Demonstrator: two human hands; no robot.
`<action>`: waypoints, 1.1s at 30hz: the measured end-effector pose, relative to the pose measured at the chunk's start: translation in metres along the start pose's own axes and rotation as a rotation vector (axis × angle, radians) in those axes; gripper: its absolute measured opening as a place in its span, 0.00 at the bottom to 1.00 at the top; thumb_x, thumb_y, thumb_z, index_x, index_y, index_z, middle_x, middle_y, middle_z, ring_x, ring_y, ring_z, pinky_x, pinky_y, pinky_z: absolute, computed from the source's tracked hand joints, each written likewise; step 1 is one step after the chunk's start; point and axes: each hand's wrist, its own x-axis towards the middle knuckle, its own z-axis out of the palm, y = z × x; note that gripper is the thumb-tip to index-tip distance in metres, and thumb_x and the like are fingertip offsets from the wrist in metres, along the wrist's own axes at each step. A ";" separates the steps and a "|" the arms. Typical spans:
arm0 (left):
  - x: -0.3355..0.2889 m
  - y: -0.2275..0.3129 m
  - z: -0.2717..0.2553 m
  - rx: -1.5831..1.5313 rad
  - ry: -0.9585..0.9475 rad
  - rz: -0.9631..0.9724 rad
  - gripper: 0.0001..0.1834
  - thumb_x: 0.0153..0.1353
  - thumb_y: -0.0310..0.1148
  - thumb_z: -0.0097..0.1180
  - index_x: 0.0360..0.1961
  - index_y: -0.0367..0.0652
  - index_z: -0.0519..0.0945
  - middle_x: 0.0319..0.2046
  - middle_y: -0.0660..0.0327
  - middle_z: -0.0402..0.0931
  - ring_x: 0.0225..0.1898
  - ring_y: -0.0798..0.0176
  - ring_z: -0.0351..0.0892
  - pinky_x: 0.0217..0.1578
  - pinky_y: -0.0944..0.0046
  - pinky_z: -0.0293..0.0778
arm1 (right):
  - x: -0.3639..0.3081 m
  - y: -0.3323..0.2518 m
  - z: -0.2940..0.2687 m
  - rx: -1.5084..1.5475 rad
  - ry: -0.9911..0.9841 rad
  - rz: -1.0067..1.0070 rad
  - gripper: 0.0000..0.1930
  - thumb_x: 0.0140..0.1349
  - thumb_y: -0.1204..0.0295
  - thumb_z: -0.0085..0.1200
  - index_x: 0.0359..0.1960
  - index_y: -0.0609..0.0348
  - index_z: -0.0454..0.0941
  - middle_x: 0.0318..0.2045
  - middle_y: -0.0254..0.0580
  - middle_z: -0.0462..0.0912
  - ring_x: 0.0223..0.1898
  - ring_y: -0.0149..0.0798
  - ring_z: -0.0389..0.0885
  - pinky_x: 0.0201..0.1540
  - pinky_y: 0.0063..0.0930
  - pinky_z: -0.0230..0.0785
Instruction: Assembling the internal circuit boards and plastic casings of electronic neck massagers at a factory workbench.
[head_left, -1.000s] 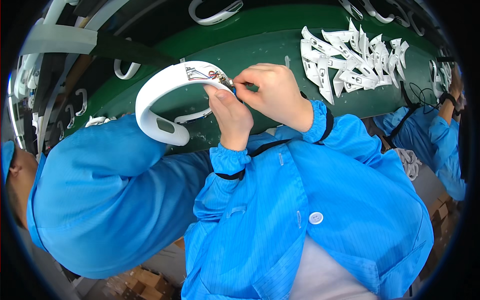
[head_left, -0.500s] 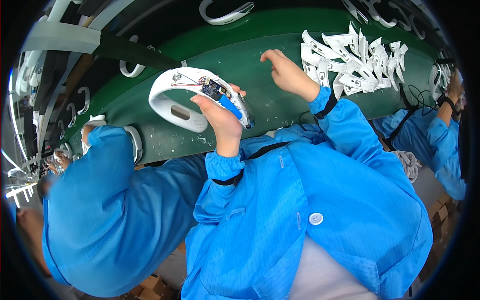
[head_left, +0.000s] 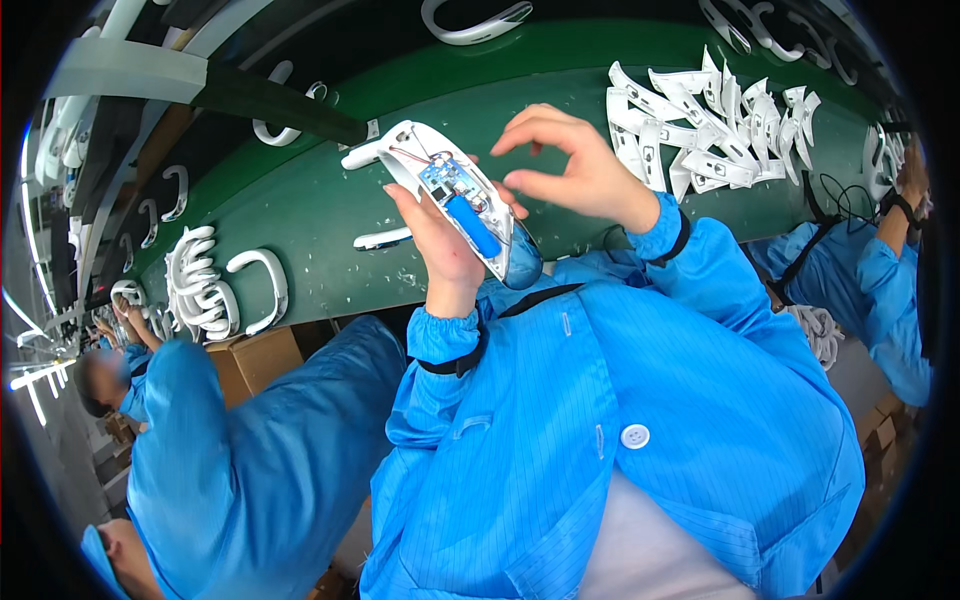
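My left hand is wrapped round a white curved neckband device, raised above the green work surface. One end of its housing is uncovered and faces up, showing a blue circuit board, thin red wires and a blue cylindrical battery. A dark, glossy tip points toward my body. The rest of the band is turned away and partly hidden. Just right of the device hovers my right hand, its thumb and fingers apart with nothing between them.
White curved covers lie heaped on the green surface at the right. Several nested white bands lie at the left, near a cardboard box. Co-workers in blue sit left and right. A dark post crosses upper left.
My left hand has tilted the device, bringing its board and battery into fuller view. My right hand has come nearer and opened. The left co-worker has leaned back, exposing the nested bands.
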 end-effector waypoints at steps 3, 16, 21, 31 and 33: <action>-0.005 0.000 0.006 0.048 0.070 -0.013 0.46 0.56 0.71 0.17 0.49 0.38 0.67 0.32 0.54 0.74 0.30 0.58 0.76 0.30 0.63 0.74 | 0.002 -0.008 0.013 -0.046 0.004 -0.118 0.14 0.44 0.74 0.60 0.36 0.56 0.79 0.34 0.37 0.75 0.41 0.40 0.71 0.44 0.31 0.64; -0.007 -0.006 -0.010 0.024 -0.183 0.005 0.48 0.55 0.71 0.17 0.58 0.38 0.61 0.46 0.56 0.69 0.43 0.59 0.71 0.41 0.61 0.71 | 0.001 -0.020 0.017 -0.181 -0.039 -0.192 0.12 0.40 0.76 0.61 0.30 0.56 0.79 0.33 0.38 0.69 0.37 0.40 0.67 0.40 0.30 0.62; -0.008 -0.010 -0.005 0.066 -0.231 0.014 0.50 0.55 0.72 0.17 0.60 0.36 0.58 0.52 0.57 0.65 0.51 0.59 0.67 0.49 0.60 0.67 | 0.003 -0.016 0.022 -0.267 0.047 -0.340 0.13 0.31 0.76 0.60 0.25 0.56 0.76 0.32 0.38 0.72 0.41 0.44 0.71 0.41 0.33 0.63; -0.007 -0.002 0.009 -0.073 -0.121 0.011 0.50 0.54 0.73 0.14 0.53 0.34 0.63 0.38 0.55 0.71 0.33 0.61 0.73 0.31 0.65 0.72 | 0.005 -0.017 0.019 -0.305 0.084 -0.364 0.11 0.37 0.73 0.61 0.27 0.56 0.76 0.33 0.36 0.74 0.43 0.43 0.72 0.41 0.32 0.66; -0.005 -0.001 0.008 -0.061 -0.165 -0.012 0.51 0.53 0.73 0.14 0.52 0.34 0.63 0.36 0.54 0.72 0.32 0.61 0.74 0.29 0.65 0.72 | 0.004 -0.020 0.016 -0.204 0.071 -0.326 0.13 0.39 0.74 0.62 0.30 0.57 0.77 0.34 0.38 0.74 0.42 0.43 0.71 0.40 0.32 0.67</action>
